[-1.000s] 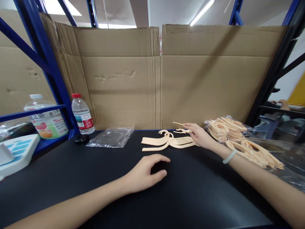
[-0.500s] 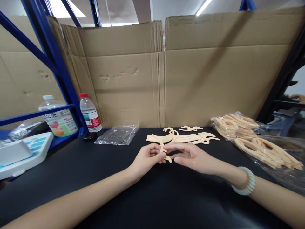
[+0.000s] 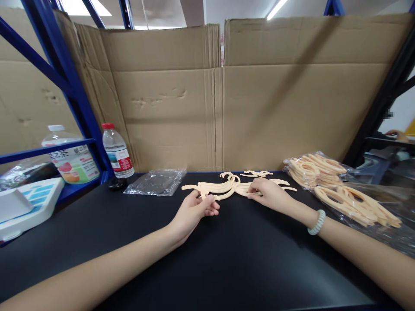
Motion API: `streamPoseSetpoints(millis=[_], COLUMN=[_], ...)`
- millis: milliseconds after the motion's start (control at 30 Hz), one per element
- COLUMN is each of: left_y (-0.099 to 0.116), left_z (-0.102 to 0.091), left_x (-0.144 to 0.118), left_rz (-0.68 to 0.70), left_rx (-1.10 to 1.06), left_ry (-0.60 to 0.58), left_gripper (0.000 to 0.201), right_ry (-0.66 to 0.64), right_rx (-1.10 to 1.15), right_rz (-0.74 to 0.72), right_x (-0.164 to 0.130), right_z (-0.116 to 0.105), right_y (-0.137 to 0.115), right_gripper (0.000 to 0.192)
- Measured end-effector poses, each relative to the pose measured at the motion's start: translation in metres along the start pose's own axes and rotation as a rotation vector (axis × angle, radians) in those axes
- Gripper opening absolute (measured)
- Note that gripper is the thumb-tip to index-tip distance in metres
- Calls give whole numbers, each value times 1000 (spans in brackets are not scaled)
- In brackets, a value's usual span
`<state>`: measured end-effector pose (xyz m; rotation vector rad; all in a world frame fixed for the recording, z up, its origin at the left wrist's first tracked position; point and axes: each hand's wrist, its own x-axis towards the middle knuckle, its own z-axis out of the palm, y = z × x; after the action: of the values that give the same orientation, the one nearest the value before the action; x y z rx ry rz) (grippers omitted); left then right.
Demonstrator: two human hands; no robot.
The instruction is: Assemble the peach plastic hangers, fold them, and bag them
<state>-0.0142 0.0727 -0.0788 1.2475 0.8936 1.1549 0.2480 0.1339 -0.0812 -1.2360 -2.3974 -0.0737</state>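
Observation:
My left hand (image 3: 194, 211) is closed on a beige plastic hanger piece (image 3: 205, 191), pinching it between thumb and fingers above the black table. Behind it lies a group of flat, curved hanger arms (image 3: 217, 187) with hooks (image 3: 229, 176) near the middle. At the right of this group, my right hand (image 3: 270, 194) has its thumb and fingertips closed on a beige hanger arm (image 3: 244, 190). The hand partly covers the arms there, and their far ends show beyond it.
Bagged beige hanger parts (image 3: 356, 203) lie at the right. A few small beige pieces (image 3: 256, 173) rest at the back. Leftward are an empty clear bag (image 3: 155, 182), a red-capped bottle (image 3: 118, 153), a black round object (image 3: 117, 184) and a white-blue tray (image 3: 32, 207). Cardboard (image 3: 168, 103) walls the back.
My hands have come apart. The right moved right and away from me to the hanger arms, while the left kept hold of the hanger piece and shifted slightly left.

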Motion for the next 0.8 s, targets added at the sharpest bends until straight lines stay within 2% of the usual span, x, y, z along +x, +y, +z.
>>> streamPoseSetpoints(millis=[200, 433, 533, 600, 800], left_y=[3, 5, 3, 3, 5], left_z=[-5, -15, -18, -19, -25], left_x=[2, 10, 12, 13, 17], left_rz=[26, 66, 60, 48, -54], left_rx=[-72, -140, -153, -162, -184], left_ry=[49, 113, 103, 81, -66], left_gripper=[29, 28, 28, 27, 26], right_ry=[13, -2, -36, -75, -98], right_rx=[123, 380, 490, 501, 472], right_rz=[19, 94, 72, 61, 55], right_x=[0, -1, -2, -4, -12], right_z=[-4, -25, -36, -42, -49], right_y=[-4, -8, -6, -5, -2], right_gripper=[9, 10, 15, 12, 13])
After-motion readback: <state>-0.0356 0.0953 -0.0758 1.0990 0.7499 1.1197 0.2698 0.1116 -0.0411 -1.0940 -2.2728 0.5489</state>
